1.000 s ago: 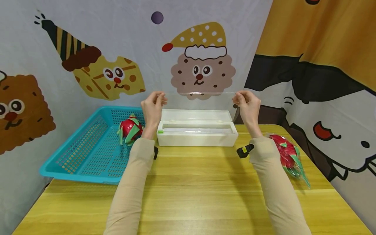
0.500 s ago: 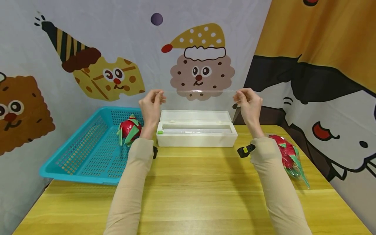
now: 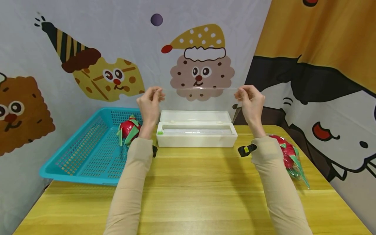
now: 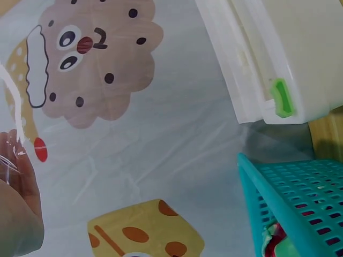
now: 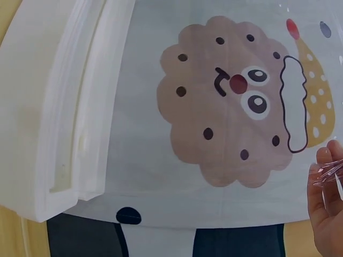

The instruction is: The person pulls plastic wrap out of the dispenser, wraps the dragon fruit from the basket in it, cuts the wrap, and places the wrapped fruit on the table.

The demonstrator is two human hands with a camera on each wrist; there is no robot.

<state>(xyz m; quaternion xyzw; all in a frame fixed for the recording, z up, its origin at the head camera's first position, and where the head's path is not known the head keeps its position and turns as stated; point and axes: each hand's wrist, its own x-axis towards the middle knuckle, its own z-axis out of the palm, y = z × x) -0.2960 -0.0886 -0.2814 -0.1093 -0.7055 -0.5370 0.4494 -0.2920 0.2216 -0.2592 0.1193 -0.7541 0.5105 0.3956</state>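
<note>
Both hands hold up a sheet of clear cling film [image 3: 199, 88], stretched between them above and behind a white dispenser box. My left hand [image 3: 149, 106] pinches its left corner between thumb and fingers. At the opposite corner, my right hand [image 3: 251, 106] does the same; bunched film [image 5: 328, 174] shows at its fingertips in the right wrist view. The dispenser box [image 3: 196, 141] has its lid raised, a roll inside and a green slider [image 4: 282, 98] at its left end. The film is so transparent that its lower edge is hard to make out.
A blue plastic basket [image 3: 79, 180] stands at the left with a red and green dragon fruit [image 3: 129, 129] in it. Another dragon fruit [image 3: 289, 155], wrapped in film, lies by the right forearm. A printed cloth hangs behind the wooden table [image 3: 194, 195].
Both hands have risen a little and moved slightly apart, taking the film's upper edge higher. The box, basket and dragon fruits stay in place.
</note>
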